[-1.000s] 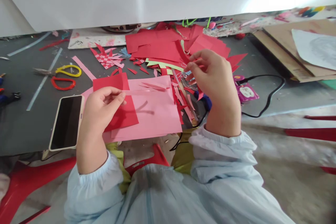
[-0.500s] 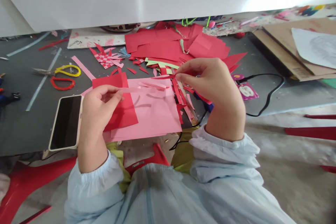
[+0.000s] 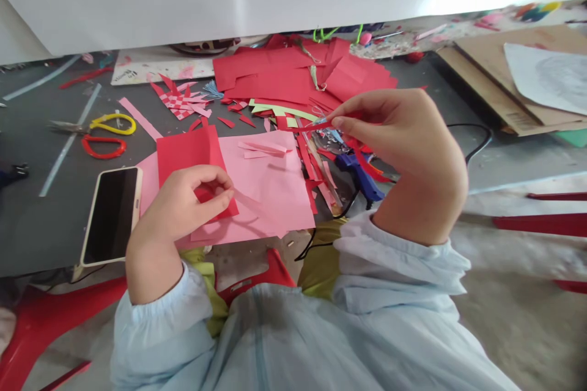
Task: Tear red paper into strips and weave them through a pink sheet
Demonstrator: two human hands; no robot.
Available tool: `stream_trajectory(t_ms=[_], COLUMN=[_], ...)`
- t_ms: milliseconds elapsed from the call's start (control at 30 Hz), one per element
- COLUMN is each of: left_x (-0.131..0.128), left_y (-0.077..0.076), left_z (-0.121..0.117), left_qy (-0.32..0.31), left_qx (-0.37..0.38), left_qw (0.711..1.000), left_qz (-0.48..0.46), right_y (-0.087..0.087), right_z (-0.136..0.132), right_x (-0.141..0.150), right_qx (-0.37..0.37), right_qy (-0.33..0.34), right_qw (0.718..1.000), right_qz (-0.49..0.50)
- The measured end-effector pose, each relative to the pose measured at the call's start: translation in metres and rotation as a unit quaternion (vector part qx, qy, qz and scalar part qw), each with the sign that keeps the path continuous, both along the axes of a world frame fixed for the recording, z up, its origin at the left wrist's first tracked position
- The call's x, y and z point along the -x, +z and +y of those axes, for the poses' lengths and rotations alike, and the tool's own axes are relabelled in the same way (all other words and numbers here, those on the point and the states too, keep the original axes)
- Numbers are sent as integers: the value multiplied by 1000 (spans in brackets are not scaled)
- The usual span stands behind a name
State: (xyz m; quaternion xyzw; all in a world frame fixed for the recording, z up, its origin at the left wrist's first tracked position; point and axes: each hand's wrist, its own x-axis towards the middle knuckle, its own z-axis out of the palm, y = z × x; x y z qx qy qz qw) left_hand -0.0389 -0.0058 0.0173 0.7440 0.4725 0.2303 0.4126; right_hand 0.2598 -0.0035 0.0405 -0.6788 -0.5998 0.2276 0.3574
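My left hand (image 3: 195,201) pinches one end of a pink paper strip (image 3: 250,203), which slants down to the right. Beneath it lie a red paper sheet (image 3: 181,153) and a larger pink sheet (image 3: 284,189). Between thumb and fingertips, my right hand (image 3: 394,128) grips a red paper strip (image 3: 302,129), whose free end points left above the scraps. More pink strips (image 3: 263,149) rest on the pink sheet. Up and left sits a red-and-pink woven paper piece (image 3: 181,101). A blue glue gun (image 3: 360,174) lies below my right hand, partly covered by red paper.
Scissors (image 3: 98,131) with yellow and red handles and a phone (image 3: 112,214) lie on the left. A pile of red paper (image 3: 270,82) spreads at the back. Cardboard (image 3: 486,91) with a drawing stands at the right. A black cable (image 3: 481,146) runs across the table.
My right hand has moved right and slightly up with the red strip, uncovering the glue gun. My left hand has come down and right, and its pink strip now slants downward.
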Motion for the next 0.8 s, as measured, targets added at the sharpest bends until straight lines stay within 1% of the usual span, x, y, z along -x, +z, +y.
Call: stream_trajectory(t_ms=[133, 267, 333, 433, 567, 633, 700, 800], left_x=[2, 2, 2, 1, 0, -2, -4, -9], left_y=[2, 2, 2, -1, -8, -10, -11, -12], left_z=[0, 2, 2, 4, 6, 7, 8, 7], left_qy=[0, 16, 29, 66, 124, 158, 193, 217], left_qx=[7, -13, -25, -40, -37, -30, -27, -30], left_qw=[1000, 1000, 999, 997, 991, 986, 978, 972], left_qz=[5, 14, 23, 27, -13, -45, -70, -84], right_y=[-1, -1, 1, 4, 5, 3, -1, -7], right_z=[-3, -4, -5, -7, -8, -8, -6, -2], right_x=[-12, -20, -23, -23, -23, -25, -27, -27], right_qx=[-7, 15, 26, 52, 68, 73, 75, 80], right_qy=[11, 30, 29, 34, 55, 79, 116, 180], right_qw=[1000, 999, 999, 998, 994, 992, 989, 980], right_qz=[23, 30, 27, 34, 58, 63, 55, 23])
